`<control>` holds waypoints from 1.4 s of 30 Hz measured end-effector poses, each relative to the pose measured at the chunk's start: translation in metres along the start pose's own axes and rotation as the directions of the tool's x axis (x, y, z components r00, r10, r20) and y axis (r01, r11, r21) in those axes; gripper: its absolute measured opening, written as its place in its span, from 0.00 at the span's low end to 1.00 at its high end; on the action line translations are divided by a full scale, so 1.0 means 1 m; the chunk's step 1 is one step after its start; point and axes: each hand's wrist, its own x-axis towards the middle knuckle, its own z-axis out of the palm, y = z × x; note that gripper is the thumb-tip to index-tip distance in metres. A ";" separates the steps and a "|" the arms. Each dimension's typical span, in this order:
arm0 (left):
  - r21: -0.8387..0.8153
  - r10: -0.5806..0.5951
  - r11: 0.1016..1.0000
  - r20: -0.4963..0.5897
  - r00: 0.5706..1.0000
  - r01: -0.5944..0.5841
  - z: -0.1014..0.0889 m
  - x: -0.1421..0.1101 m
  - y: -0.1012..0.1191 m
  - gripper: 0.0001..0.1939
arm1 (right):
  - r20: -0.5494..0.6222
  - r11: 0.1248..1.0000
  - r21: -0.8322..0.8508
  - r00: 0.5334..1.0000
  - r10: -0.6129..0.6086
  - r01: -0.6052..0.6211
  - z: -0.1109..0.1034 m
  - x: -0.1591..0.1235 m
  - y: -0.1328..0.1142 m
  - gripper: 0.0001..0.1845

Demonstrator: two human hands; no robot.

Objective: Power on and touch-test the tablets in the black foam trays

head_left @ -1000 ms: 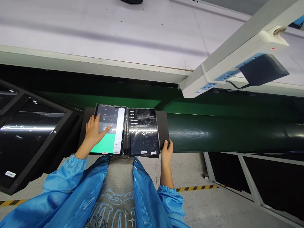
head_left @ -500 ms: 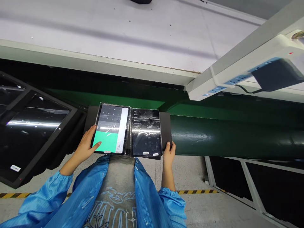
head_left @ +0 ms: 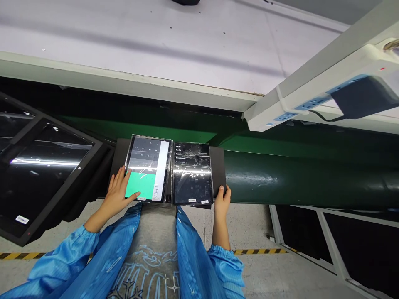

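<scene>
Two tablets lie side by side on a dark, flat tray (head_left: 219, 166). The left tablet (head_left: 148, 155) shows a number keypad, a green block and a white strip with digits. A short menu of white text is on the dark screen of the right tablet (head_left: 192, 182). My left hand (head_left: 119, 192) rests over the left tablet's lower left edge with fingers spread, its thumb across the green block. With thumb and fingers closed, my right hand (head_left: 222, 199) grips the tray's right edge. Its fingers are partly hidden beneath.
Beneath the tray runs a dark green conveyor belt (head_left: 280, 176). Large black framed trays (head_left: 50, 158) are piled at left. A white shelf (head_left: 140, 45) lies beyond, with a power strip (head_left: 311, 104) on a slanted beam at right. A framed rack (head_left: 324, 232) stands below right.
My left hand has slid slightly right and onto the left tablet, its thumb now farther over the green block. Digits on the white strip look changed. My right hand stays put.
</scene>
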 end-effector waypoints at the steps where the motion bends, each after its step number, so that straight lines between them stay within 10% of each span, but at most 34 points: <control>1: 0.007 0.002 1.000 -0.002 1.000 -0.002 0.001 0.000 0.001 0.48 | -0.002 1.000 0.004 1.000 -0.002 0.002 0.000 0.000 0.000 0.36; 20: 0.024 0.021 0.999 -0.003 1.000 -0.021 0.003 -0.001 -0.002 0.44 | -0.022 1.000 0.021 1.000 0.005 -0.005 0.002 -0.001 0.000 0.37; 42: -0.335 -0.169 0.936 -0.146 0.975 0.113 -0.005 0.015 -0.002 0.32 | -0.032 0.994 -0.083 0.997 -0.077 0.074 -0.004 0.000 -0.007 0.38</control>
